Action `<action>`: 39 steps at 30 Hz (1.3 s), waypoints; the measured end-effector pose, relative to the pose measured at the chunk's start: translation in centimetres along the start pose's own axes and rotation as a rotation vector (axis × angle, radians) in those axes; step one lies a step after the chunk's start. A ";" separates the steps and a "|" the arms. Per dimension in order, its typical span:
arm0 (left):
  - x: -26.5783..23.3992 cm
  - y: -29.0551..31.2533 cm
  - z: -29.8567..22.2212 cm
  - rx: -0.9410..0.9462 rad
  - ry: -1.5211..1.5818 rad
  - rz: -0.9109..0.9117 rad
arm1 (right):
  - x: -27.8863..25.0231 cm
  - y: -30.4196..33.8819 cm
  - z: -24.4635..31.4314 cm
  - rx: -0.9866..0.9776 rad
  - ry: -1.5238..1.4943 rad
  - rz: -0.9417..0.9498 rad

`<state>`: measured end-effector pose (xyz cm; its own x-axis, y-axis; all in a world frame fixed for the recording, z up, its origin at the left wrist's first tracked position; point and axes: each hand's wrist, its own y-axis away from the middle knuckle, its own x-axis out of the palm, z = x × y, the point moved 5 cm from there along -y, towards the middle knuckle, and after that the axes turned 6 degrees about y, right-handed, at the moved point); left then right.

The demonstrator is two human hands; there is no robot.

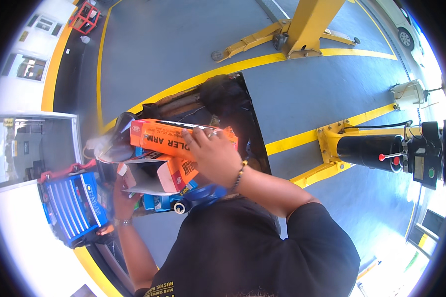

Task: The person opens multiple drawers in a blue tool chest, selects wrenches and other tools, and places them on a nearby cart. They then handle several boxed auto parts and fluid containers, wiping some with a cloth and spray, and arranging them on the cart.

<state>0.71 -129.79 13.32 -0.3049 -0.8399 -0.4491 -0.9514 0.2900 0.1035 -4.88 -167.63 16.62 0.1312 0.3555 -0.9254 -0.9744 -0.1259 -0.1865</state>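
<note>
My right hand (215, 153) lies over a long orange car-part box (158, 136), its fingers bent across the top and side. Below that box is a second orange box (171, 178) with a pale end flap. My left hand (125, 195) grips the near left edge of an open carton (146, 177) with a whitish inside; some of its fingers are hidden behind the carton wall. Close to my body lie blue boxes (158, 202), a round open-ended can (180, 207) and a shiny blue object (208, 194) whose kind I cannot make out.
A dark, cluttered surface (250, 119) holds the boxes, with a clear-and-black piece like a headlamp (115, 141) at its left. A blue tool cabinet (72, 205) stands left. Yellow lift posts (307, 29) with low arms stand ahead and right, beside a black cylinder (369, 152).
</note>
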 end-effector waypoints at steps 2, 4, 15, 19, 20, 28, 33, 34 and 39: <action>0.1 0.1 0.0 0.023 0.061 -0.011 | -0.8 -0.6 -2.5 -0.004 -0.180 0.124; 0.4 0.0 0.1 -0.022 0.063 -0.017 | -0.2 -2.9 -9.4 0.222 -0.790 0.268; 1.6 -0.7 -1.2 -0.001 0.064 -0.001 | 7.7 -4.2 -24.1 0.271 -0.177 -0.291; 1.6 -1.0 -1.0 0.020 0.112 0.022 | 5.8 0.7 -27.4 0.410 -1.141 -0.287; 1.6 -1.3 -1.0 0.035 0.126 0.040 | 5.8 2.1 -27.4 0.379 -1.228 -0.268; 1.9 -1.4 -1.8 0.080 0.145 0.045 | 8.2 8.1 -19.7 0.278 -1.532 -0.296; 1.9 -1.2 -1.8 0.080 0.190 0.050 | 7.1 6.5 -16.7 0.293 -1.072 -0.304; 1.8 -1.2 -1.7 0.086 0.159 0.046 | 7.0 6.5 -16.4 0.278 -1.059 -0.274; 1.4 -0.6 -1.1 0.085 0.199 0.059 | 9.3 8.5 -16.3 0.429 -2.056 -0.391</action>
<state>0.85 -131.62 13.61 -0.3702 -0.8918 -0.2599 -0.9273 0.3717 0.0456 -8.92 -180.52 1.02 0.2393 0.5888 0.7720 -0.9630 0.2456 0.1112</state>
